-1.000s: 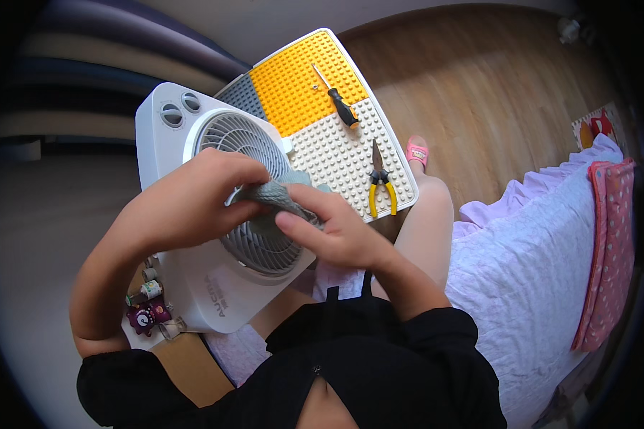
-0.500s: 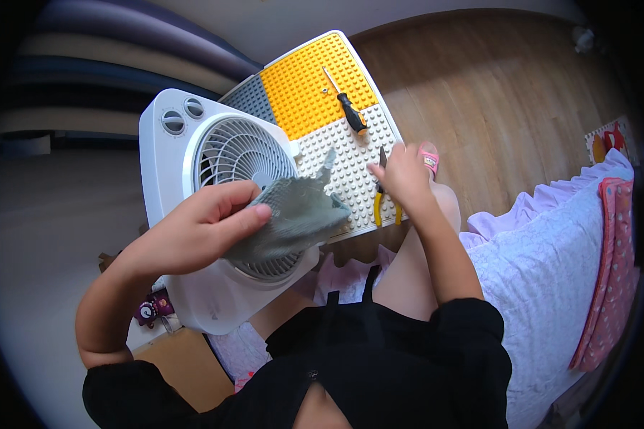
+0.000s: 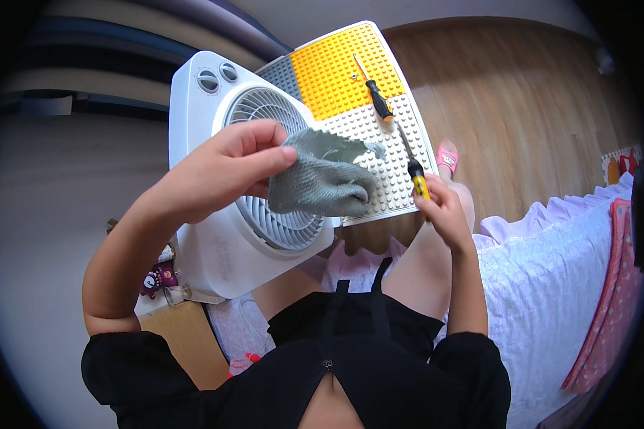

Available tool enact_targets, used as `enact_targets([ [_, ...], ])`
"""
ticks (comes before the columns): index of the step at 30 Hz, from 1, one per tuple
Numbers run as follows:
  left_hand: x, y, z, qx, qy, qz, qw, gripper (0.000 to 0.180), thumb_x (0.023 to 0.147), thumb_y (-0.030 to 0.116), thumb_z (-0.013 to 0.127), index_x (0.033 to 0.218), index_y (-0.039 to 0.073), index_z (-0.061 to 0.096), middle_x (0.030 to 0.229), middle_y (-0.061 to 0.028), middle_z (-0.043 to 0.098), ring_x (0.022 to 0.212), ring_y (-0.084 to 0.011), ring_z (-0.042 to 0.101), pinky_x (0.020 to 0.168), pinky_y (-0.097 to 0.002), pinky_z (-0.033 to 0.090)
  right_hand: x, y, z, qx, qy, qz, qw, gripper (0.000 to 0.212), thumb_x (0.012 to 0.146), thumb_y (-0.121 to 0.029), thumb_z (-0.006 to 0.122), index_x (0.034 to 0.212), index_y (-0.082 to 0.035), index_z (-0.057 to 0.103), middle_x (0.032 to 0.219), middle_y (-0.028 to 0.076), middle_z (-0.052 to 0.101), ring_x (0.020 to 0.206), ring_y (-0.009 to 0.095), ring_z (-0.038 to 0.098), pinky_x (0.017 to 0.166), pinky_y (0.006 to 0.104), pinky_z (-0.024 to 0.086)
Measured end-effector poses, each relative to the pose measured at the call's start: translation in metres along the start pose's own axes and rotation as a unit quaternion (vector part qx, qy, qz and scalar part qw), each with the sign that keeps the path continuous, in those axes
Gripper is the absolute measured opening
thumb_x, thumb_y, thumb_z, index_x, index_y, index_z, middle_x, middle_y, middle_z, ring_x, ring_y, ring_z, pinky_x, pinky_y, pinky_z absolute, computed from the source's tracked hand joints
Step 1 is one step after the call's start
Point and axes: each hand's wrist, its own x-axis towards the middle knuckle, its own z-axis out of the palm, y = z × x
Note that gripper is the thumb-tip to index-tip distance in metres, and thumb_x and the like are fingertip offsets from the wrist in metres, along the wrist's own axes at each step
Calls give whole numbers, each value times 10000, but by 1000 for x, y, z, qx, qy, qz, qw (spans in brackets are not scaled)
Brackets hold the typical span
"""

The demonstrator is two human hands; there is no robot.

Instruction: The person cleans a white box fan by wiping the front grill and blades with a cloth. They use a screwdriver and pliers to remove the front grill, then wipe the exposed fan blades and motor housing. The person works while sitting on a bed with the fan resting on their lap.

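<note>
My left hand pinches a grey-green knitted cloth by its left edge, over the front of a white box fan. The cloth is folded, with a ragged upper edge, and hides part of the round grille. My right hand is closed on the yellow handle end of pliers, seen nearly edge-on, their narrow jaws pointing up and away over the white studded section of a small table. Beyond lies a screwdriver with a black and orange handle, next to a small metal nut.
The tabletop also has yellow and grey studded sections. Rolled padded material lies behind the fan. A bed with a pale cover stands at right, wooden floor beyond. A purple toy sits at the left.
My right hand has picked the pliers up from the white section and drawn them nearer. The cloth, still in my left hand, has turned and shifted right in the picture.
</note>
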Motion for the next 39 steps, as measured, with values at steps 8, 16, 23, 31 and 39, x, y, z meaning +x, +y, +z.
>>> enact_targets([
  [8,2,6,9,-44,39,-67,996,160,938,205,532,919,58,473,897,-75,621,803,-123,637,711,-282,565,-77,-62,30,242,-309,-118,912,373,681,-335,690,836,-6,606,1174,196,471,1082,272,458,945,398,335],
  [16,2,7,17,-174,56,-63,981,179,931,203,545,926,45,460,896,-100,617,824,-147,652,720,-292,578,-80,-45,44,268,-416,-66,866,420,728,-400,673,850,-3,606,1229,207,458,1163,295,420,975,405,301],
  [23,-3,2,15,-4,36,-85,996,198,911,197,581,899,51,448,830,-74,613,755,-123,648,671,-271,578,-87,-28,49,294,-437,-18,850,400,723,-380,679,870,-14,612,1285,196,419,1156,282,419,964,384,321],
  [31,1,2,5,255,-32,-107,961,176,902,160,591,932,58,450,841,-64,589,735,-103,579,656,-251,511,-85,-36,55,87,-414,-58,904,309,723,-246,724,864,-7,588,1137,142,449,939,200,492,773,268,401],
  [39,-15,7,26,378,-16,-157,912,132,909,112,524,960,19,447,827,-161,585,712,-207,585,631,-335,494,-61,-55,44,27,-429,-118,895,314,700,-243,746,855,-13,600,1110,138,489,881,245,517,753,293,423],
])
